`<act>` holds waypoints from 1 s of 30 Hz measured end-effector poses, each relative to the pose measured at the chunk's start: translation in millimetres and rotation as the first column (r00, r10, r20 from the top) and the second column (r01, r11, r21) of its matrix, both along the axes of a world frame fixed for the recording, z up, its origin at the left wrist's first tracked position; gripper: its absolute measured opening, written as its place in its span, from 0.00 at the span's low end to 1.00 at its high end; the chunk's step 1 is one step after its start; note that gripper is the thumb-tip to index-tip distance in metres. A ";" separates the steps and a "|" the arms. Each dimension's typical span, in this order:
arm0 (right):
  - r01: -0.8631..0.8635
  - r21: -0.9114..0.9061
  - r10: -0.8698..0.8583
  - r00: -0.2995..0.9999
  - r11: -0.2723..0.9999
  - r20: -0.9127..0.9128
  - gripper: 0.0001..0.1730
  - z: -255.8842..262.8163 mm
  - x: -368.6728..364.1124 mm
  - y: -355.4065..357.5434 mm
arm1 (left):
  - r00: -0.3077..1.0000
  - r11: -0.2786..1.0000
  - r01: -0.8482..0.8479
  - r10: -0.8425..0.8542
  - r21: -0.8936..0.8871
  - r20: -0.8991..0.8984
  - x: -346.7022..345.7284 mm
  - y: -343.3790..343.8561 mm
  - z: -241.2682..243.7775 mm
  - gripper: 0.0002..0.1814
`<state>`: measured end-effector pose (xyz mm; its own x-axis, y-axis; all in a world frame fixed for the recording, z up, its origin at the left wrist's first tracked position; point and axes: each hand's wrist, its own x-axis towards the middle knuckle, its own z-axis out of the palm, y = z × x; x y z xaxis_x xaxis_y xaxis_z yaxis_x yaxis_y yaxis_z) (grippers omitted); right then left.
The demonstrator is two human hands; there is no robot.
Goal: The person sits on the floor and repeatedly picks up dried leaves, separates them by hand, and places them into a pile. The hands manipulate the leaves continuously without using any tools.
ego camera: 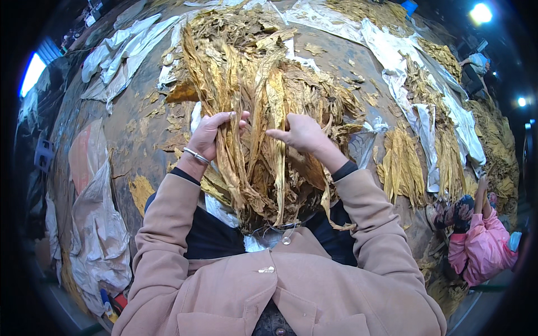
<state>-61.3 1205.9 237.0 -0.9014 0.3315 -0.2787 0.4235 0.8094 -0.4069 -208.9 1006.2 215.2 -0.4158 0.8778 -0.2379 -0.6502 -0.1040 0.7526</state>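
Observation:
My left hand (210, 136) is closed around a bunch of long dried tobacco leaves (227, 88). Its thumb lies across their front, and a metal bangle circles the wrist. The held leaves reach up past the hand and hang down towards my lap. To the right, my right hand (304, 132) has curled fingers and a thumb stretched to the left. That thumb lies over a narrow yellow leaf (277, 168); whether the hidden fingers grip it I cannot tell. Beneath both hands is a heap of loose brown-gold leaves (315, 98), spilling between my knees.
White sheeting (122, 50) lies at the upper left, with a crumpled sack (98, 227) below it. A spread leaf bundle (401, 164) rests at right, near more white cloth (388, 63). A person in pink (483, 248) sits at far right; another person (477, 69) is farther back.

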 end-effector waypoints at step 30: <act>0.104 -0.226 -0.204 0.850 0.969 -0.485 0.15 0.9 14.8 29.3 | 0.975 0.980 -0.194 0.197 0.034 -0.105 31.8 8.9 15.4 0.13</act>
